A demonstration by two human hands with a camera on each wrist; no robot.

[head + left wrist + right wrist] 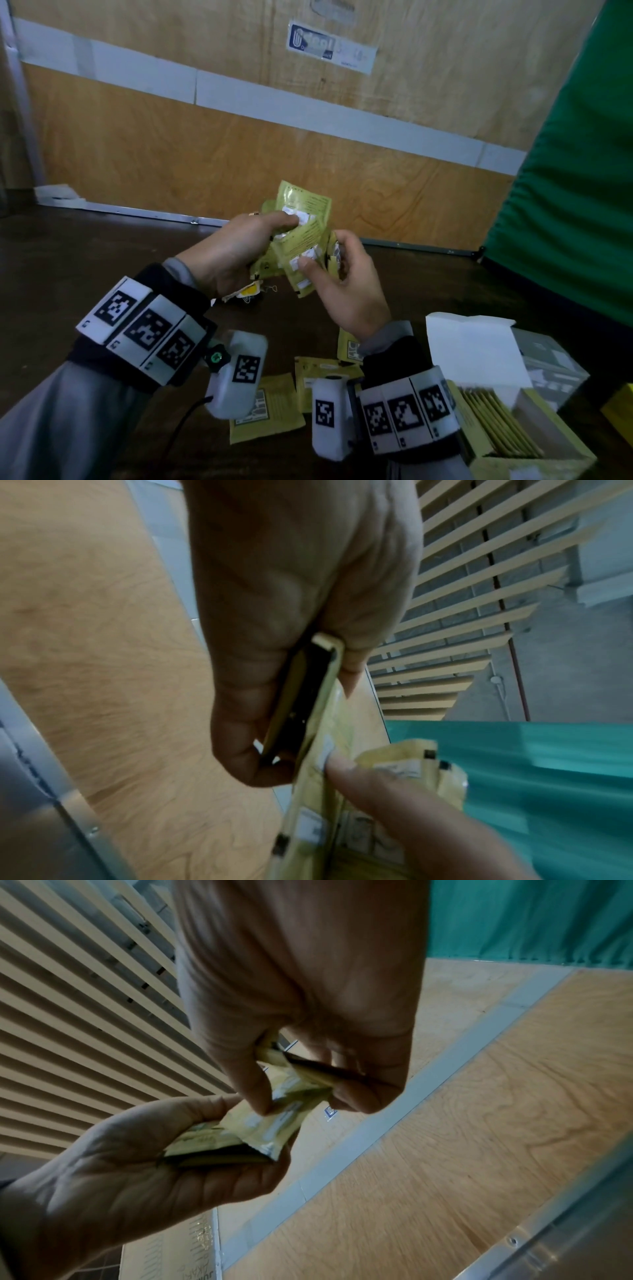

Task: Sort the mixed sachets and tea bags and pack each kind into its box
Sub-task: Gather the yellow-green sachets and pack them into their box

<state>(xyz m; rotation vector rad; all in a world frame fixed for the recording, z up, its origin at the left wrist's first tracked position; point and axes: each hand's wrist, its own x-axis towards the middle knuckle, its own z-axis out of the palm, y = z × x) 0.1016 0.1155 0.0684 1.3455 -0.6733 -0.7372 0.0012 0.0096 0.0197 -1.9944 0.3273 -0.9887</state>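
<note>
Sachets (301, 236): yellow bunch held above the worktop (85, 260), between both hands.
Left hand (236, 250): grip pinched on the bunch.
Right hand (346, 284): grip pinched on the bunch's lower sachets.
Loose sachets (270, 407): lain on worktop.
Open box (527, 442): partly filled, at right.

Sachet print (301, 219) too blurred to read; open box (534, 459) cut off, perhaps half-full.

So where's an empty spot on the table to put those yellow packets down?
The bare table left of the left hand, up to the wall, is free. Crowded: loose sachets lie under the wrists, and the open box fills the right corner. Both hands hold sachets.
</note>
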